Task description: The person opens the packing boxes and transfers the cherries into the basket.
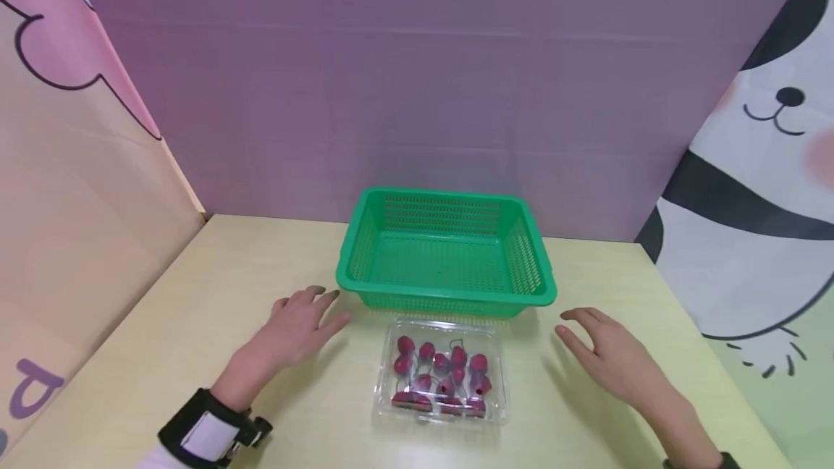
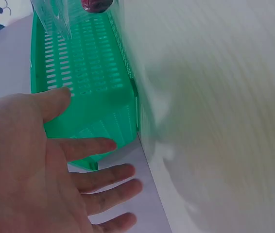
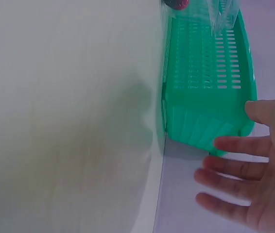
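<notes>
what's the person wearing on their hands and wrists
Both hands are bare, with no gloves or rings visible. The left hand has a black wrist strap with a white panel, above a white sleeve edge. The right hand shows only a dark band edge at the frame's bottom.

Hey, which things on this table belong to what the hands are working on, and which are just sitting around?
Part of the work:
- clear plastic box of red fruits, between the hands
- green basket, just behind it
- left hand and right hand, both open, holding nothing

Just there:
- wrist strap
- cartoon backdrop panels
</notes>
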A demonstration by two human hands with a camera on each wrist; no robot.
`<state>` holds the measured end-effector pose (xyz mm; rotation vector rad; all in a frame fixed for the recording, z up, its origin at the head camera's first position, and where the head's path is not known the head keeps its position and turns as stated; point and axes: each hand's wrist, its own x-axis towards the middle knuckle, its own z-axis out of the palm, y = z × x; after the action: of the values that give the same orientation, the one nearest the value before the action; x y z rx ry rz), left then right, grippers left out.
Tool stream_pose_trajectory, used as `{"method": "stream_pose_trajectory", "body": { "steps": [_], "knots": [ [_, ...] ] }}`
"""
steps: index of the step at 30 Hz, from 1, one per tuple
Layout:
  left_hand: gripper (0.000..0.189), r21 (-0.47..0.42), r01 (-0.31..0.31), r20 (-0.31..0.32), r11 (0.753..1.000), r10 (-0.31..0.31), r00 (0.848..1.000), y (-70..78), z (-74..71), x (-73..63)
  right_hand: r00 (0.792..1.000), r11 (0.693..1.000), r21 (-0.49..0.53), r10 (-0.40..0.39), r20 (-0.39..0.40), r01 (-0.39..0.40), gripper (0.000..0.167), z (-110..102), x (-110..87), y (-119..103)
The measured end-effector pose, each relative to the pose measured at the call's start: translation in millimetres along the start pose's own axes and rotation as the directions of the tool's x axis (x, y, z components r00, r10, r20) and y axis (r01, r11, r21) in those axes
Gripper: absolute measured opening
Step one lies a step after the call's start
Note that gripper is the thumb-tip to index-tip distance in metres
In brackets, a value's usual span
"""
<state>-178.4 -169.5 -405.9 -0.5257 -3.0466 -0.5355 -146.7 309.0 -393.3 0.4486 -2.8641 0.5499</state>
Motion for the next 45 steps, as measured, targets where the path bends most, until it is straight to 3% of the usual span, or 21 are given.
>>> {"method": "stream_pose_trajectory", "body": {
  "steps": [6, 12, 18, 26, 31, 38, 45],
  "knots": [
    [0.056, -0.008, -0.026, 0.033, 1.000, 0.026, 0.999, 5.5, 0.9, 0.2, 0.995, 0.996, 0.016, -0.092, -0.049, 0.093, 0.020, 3, 2.9, -11],
    [0.058, -0.071, -0.056, 0.041, 0.996, 0.059, 0.997, 12.8, 4.7, 0.1, 0.977, 0.980, 0.039, -0.192, -0.096, 0.197, 0.009, 7, 7.2, -29],
    [0.057, -0.190, -0.080, 0.051, 0.979, 0.091, 0.995, 22.5, 8.9, -1.0, 0.939, 0.942, 0.074, -0.314, -0.142, 0.326, 0.012, 14, 11.6, -45],
    [0.055, -0.283, -0.099, 0.081, 0.954, 0.127, 0.989, 27.3, 9.1, 2.4, 0.908, 0.913, 0.075, -0.386, -0.159, 0.401, 0.015, 23, 13.1, -58],
    [0.051, -0.358, -0.157, 0.111, 0.921, 0.208, 0.972, 30.0, 9.5, 4.0, 0.890, 0.896, 0.064, -0.425, -0.165, 0.439, 0.019, 27, 12.8, -66],
    [0.033, -0.435, -0.243, 0.147, 0.867, 0.335, 0.930, 34.3, 12.4, 6.4, 0.876, 0.877, 0.073, -0.465, -0.126, 0.476, 0.030, 28, 10.9, -86],
    [0.032, -0.427, -0.272, 0.146, 0.862, 0.362, 0.921, 37.6, 14.4, 7.9, 0.855, 0.849, 0.103, -0.518, -0.033, 0.518, 0.045, 26, 8.9, -105]
  ]
}}
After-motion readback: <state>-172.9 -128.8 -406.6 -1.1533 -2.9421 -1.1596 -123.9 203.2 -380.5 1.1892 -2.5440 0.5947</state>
